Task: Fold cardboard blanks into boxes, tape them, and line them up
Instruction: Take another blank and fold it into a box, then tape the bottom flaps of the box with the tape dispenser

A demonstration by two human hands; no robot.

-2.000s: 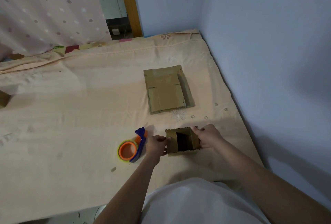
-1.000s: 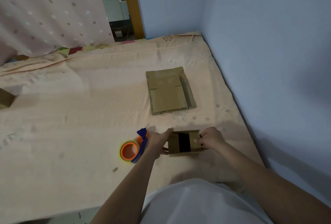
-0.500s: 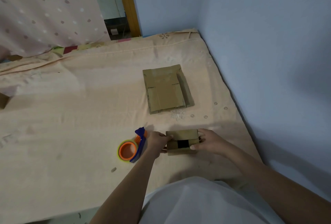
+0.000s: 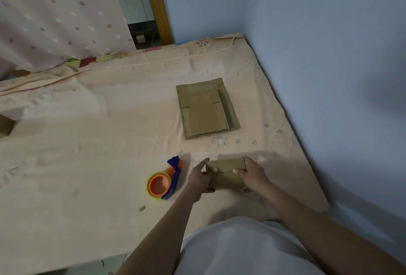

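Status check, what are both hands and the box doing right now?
Left hand, right hand both grip box, flaps closed. Tape dispenser beside left hand. Nothing blocking.

A peach-coloured bed sheet (image 4: 92, 142) covers the bed and serves as the landmark. Faint embroidered flowers (image 4: 219, 139) dot the sheet towards its right side. Along the sheet's right edge and behind its far right corner stands a pale blue wall (image 4: 329, 54). Above the sheet's far left part hangs a pink curtain (image 4: 55, 15) with light and dark dots. Between curtain and wall, past the sheet's far edge, rises a wooden door frame (image 4: 157, 4). A strip of patterned cloth (image 4: 87, 61) shows at the sheet's far edge.
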